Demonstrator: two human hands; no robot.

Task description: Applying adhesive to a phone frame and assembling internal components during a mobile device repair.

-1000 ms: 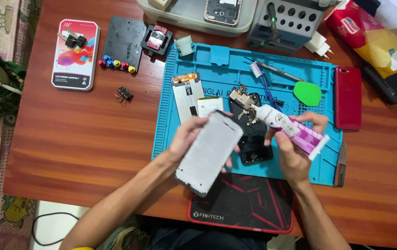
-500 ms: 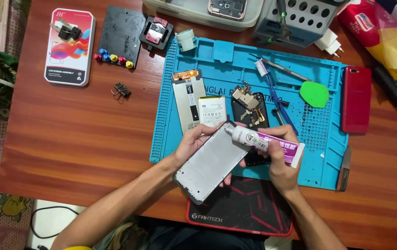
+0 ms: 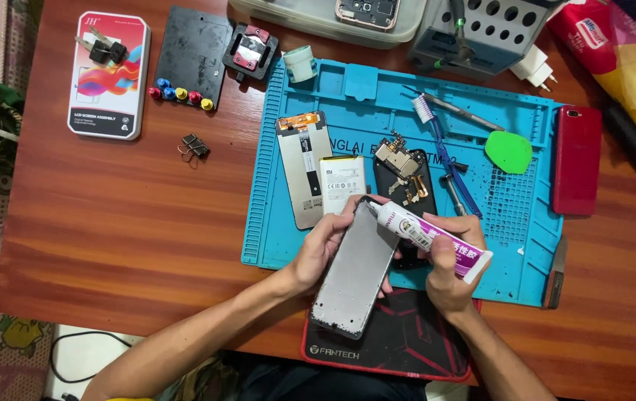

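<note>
The left hand (image 3: 316, 256) holds a flat grey phone frame (image 3: 355, 271) tilted above the near edge of the blue mat (image 3: 377, 96); its fingers are mostly hidden behind the frame, the grip closed round its left edge. The right hand (image 3: 448, 267) is wrapped round a soft white glue tube (image 3: 429, 236) with a purple label, nozzle tip touching the frame's top corner. The frame's lower end overlaps a black pad (image 3: 407, 341) with red lines. Partly hidden behind the tube lies an opened black phone (image 3: 405, 174), its lower half covered. Beside it, a white battery (image 3: 341, 178) and a rectangular screen panel (image 3: 304, 167). The wooden desk (image 3: 125, 215) is glossy. A red phone (image 3: 576, 160) lies at the mat's right edge.
</note>
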